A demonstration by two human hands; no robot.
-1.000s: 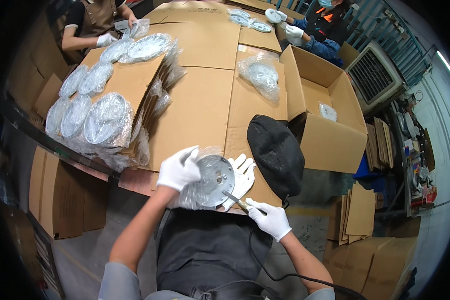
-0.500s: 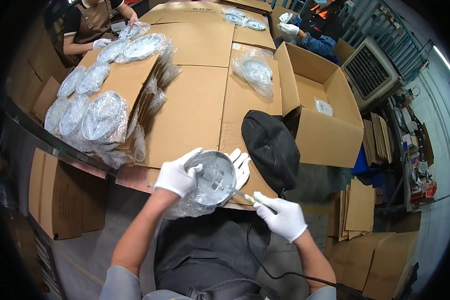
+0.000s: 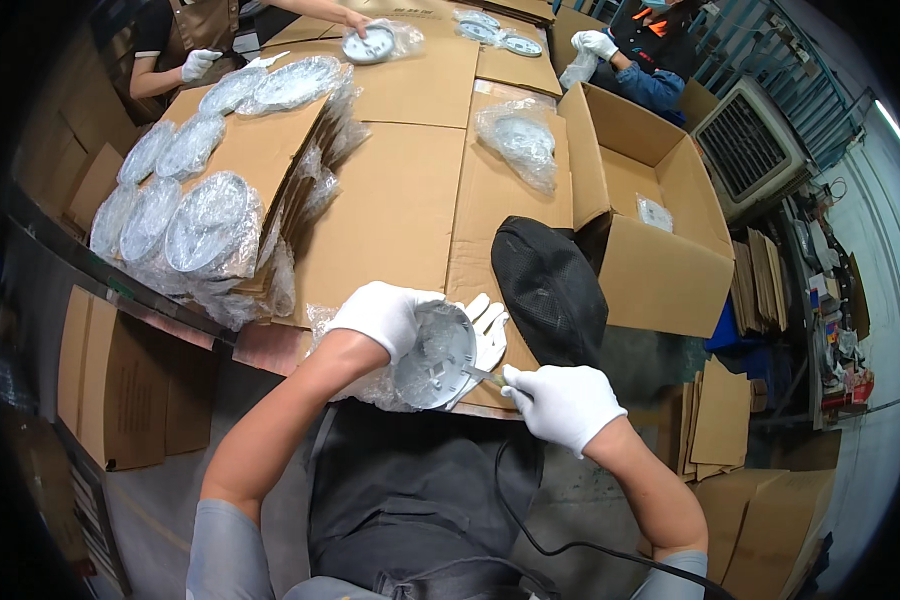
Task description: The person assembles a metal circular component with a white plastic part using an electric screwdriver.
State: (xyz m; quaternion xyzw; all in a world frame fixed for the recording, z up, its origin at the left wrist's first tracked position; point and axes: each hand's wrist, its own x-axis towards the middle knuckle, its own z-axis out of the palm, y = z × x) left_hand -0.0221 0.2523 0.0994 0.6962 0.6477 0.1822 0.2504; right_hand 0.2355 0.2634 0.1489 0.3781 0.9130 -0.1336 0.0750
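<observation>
My left hand point(image 3: 385, 315), in a white glove, is closed on the upper left edge of a round grey disc part point(image 3: 450, 375). The disc is tilted at the table's near edge, with crumpled clear plastic wrap point(image 3: 365, 388) around its left side. A slim tool with a flat metal blade point(image 3: 484, 376) is pinched in my gloved right hand point(image 3: 567, 405); its tip meets the disc's right rim. Most of the tool's handle is hidden by my fingers. Behind the disc lies a loose white glove point(image 3: 490, 338), and beyond it a black mesh pouch point(image 3: 550, 290).
Plastic-wrapped discs point(image 3: 210, 225) cover a cardboard stack at left. Another wrapped disc point(image 3: 520, 140) lies ahead, near an open carton point(image 3: 660, 275) at right. Two co-workers stand across the table; one's hand touches a disc point(image 3: 368, 44). A black cable point(image 3: 590, 548) crosses my lap.
My left hand has shifted over the disc's upper edge, and my right hand has come closer to its rim with the tool. The far-left co-worker has moved a disc rightward onto the table.
</observation>
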